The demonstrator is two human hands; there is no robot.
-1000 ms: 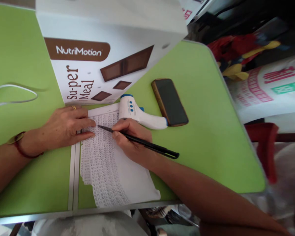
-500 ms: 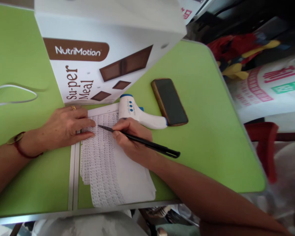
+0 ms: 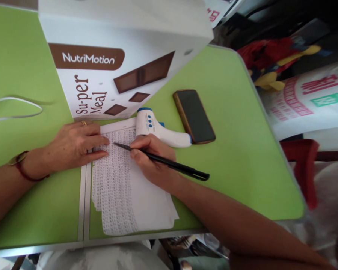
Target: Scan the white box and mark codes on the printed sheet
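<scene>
My right hand (image 3: 154, 159) grips a black pen (image 3: 180, 167), its tip close over a sheet of paper (image 3: 146, 208). Rows of small handwriting fill the left part of the top sheet; its right part is blank. More written sheets lie beneath it, edges offset. My left hand (image 3: 76, 144), with a ring and a bracelet on the wrist, rests flat with fingers spread, fingertips on the left edge of the paper. A white and blue infrared thermometer (image 3: 163, 131) lies across the far end of the sheets, just beyond my right hand.
A tall white NutriMotion box (image 3: 124, 45) stands behind the papers on the green folding table (image 3: 250, 161). A phone (image 3: 195, 116) in a brown case touches the thermometer's handle. A white cable (image 3: 19, 99) lies at left. Past the table's right edge is a printed white sack (image 3: 312, 97).
My right hand and the pen have shifted very slightly to the right. The near end of the top sheet has swung a little to the left. My left hand has stayed put.
</scene>
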